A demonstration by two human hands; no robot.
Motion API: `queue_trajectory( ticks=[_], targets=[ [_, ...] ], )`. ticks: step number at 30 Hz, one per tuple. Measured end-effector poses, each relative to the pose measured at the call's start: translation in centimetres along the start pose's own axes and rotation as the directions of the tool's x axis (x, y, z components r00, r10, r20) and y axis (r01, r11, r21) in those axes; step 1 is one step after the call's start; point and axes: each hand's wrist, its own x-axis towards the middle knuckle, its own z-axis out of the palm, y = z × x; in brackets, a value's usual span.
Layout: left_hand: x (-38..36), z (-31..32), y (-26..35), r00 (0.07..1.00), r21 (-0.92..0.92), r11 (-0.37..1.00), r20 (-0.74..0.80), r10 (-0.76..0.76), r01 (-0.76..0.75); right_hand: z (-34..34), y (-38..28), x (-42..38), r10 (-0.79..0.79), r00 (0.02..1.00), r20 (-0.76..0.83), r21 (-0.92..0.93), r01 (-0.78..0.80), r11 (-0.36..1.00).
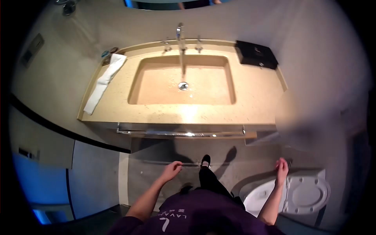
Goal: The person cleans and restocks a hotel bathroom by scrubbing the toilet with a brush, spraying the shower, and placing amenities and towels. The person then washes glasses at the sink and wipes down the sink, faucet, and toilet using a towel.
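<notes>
My left hand (172, 171) hangs above the floor in front of the vanity, fingers loosely curled, with nothing visible in it. To the right, my right hand (281, 166) is raised near the white toilet (258, 197), its fingers slightly bent and no object showing. Neither hand touches the counter (258, 105). Beyond them is a beige sink (156, 88) with a chrome faucet (179, 33). A thin stream appears to fall from its spout towards the metal drain (183, 85), and the basin looks wet around it.
A folded white towel (102, 82) lies at the counter's left end, beside small items (109, 55). At the right back corner sits a black box (256, 55). A chrome towel bar (180, 134) runs along the counter's front. My foot in a dark shoe (205, 159) is on the grey floor.
</notes>
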Motion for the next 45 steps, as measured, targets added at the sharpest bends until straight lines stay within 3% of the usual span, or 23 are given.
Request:
queue_trajectory(
  ticks=[2, 5, 7, 9, 10, 12, 13, 16, 18, 20, 21, 24, 26, 28, 30, 32, 34, 35, 38, 41, 42, 43, 45],
  targets=[
    [-0.7, -3.9, 0.0, 0.976, -0.078, 0.997, -0.220, 0.004, -0.022, 8.0, -4.6, 6.8, -0.146, 0.989, 0.004, 0.130, 0.144, 0.981],
    [-1.9, -9.5, 3.8, 0.882, -0.136, 0.990, -0.460, -0.105, 0.047, 21.3, -12.3, 13.5, -0.255, 0.947, 0.198, 0.020, 0.256, 0.967],
    [-1.1, -12.9, 6.1, 0.805, -0.185, 0.982, -0.576, -0.139, 0.037, 29.9, -13.9, 17.9, -0.353, 0.844, 0.403, -0.023, 0.395, 0.918],
    [0.2, -16.8, 7.0, 0.728, -0.096, 0.995, -0.685, -0.039, -0.037, 38.3, -13.9, 20.9, -0.288, 0.758, 0.585, -0.085, 0.411, 0.908],
    [0.9, -18.6, 7.2, 0.698, -0.058, 0.996, -0.716, 0.004, -0.066, 40.9, -12.0, 22.3, -0.252, 0.696, 0.673, -0.247, 0.532, 0.810],
    [2.8, -23.0, 9.4, 0.631, 0.105, 0.992, -0.766, 0.124, -0.068, 46.2, -8.0, 25.3, -0.169, 0.544, 0.822, -0.420, 0.780, 0.465],
    [3.8, -25.3, 9.9, 0.608, 0.090, 0.995, -0.787, 0.102, -0.050, 47.9, -7.6, 24.8, 0.016, 0.601, 0.799, -0.568, 0.747, 0.346],
    [6.9, -34.1, 11.4, 0.574, 0.147, 0.988, -0.813, 0.096, 0.043, 52.4, -7.3, 19.1, 0.095, 0.715, 0.693, -0.721, 0.685, 0.105],
    [10.2, -40.9, 9.5, 0.524, 0.211, 0.977, -0.835, 0.168, 0.022, 55.0, -8.3, 16.3, 0.153, 0.249, 0.956, -0.272, 0.949, 0.157],
    [14.4, -46.9, 9.1, 0.506, 0.351, 0.936, -0.804, 0.313, -0.023, 59.4, -10.1, 11.1, 0.079, -0.093, 0.993, 0.077, 0.980, 0.183],
    [16.3, -49.4, 9.2, 0.515, 0.422, 0.907, -0.777, 0.362, -0.001, 62.8, -6.6, 10.0, -0.123, -0.261, 0.957, 0.287, 0.820, 0.495],
    [22.6, -55.1, 10.3, 0.516, 0.648, 0.759, -0.672, 0.531, 0.062, 74.5, -9.4, 5.3, -0.145, -0.264, 0.954, 0.288, 0.941, 0.177],
    [25.7, -56.9, 10.6, 0.555, 0.722, 0.683, -0.616, 0.559, 0.112, 82.1, -12.1, 5.2, 0.053, -0.083, 0.995, 0.075, 0.989, 0.127],
    [28.4, -57.8, 10.6, 0.612, 0.746, 0.648, -0.587, 0.530, 0.154, 86.4, -8.6, 7.8, -0.181, 0.249, 0.951, -0.258, 0.966, -0.027],
    [30.3, -58.7, 9.1, 0.671, 0.709, 0.675, -0.604, 0.430, 0.205, 84.5, -10.0, 12.0, -0.177, 0.442, 0.879, -0.404, 0.889, 0.215],
    [31.2, -58.8, 7.2, 0.705, 0.718, 0.625, -0.613, 0.356, 0.308, 80.3, -11.7, 17.6, 0.034, 0.591, 0.806, -0.588, 0.791, 0.169],
    [31.5, -58.1, 7.1, 0.700, 0.759, 0.548, -0.602, 0.385, 0.351, 74.1, -8.8, 21.2, 0.093, 0.824, 0.558, -0.830, 0.554, 0.064],
    [31.5, -58.4, 6.7, 0.693, 0.762, 0.550, -0.600, 0.400, 0.342, 71.1, -8.9, 22.8, 0.190, 0.865, 0.465, -0.884, 0.466, 0.045],
    [31.5, -58.2, 7.0, 0.681, 0.774, 0.537, -0.593, 0.430, 0.335, 62.1, -10.0, 24.5, 0.414, 0.892, 0.184, -0.983, 0.165, 0.081],
    [31.6, -58.3, 6.8, 0.664, 0.796, 0.509, -0.577, 0.476, 0.326, 51.1, -5.2, 21.2, 0.293, 0.840, 0.456, -0.890, 0.429, 0.155],
    [31.8, -58.5, 6.6, 0.666, 0.812, 0.491, -0.558, 0.495, 0.315, 49.2, -5.1, 19.0, 0.255, 0.786, 0.563, -0.826, 0.533, 0.181],
    [31.9, -58.6, 6.2, 0.667, 0.825, 0.474, -0.543, 0.510, 0.309, 49.0, -6.1, 18.0, 0.319, 0.660, 0.680, -0.727, 0.664, 0.176],
    [32.0, -58.5, 5.8, 0.663, 0.821, 0.490, -0.543, 0.515, 0.292, 50.8, -10.0, 15.8, 0.429, 0.328, 0.842, -0.448, 0.869, 0.213]
  ],
)
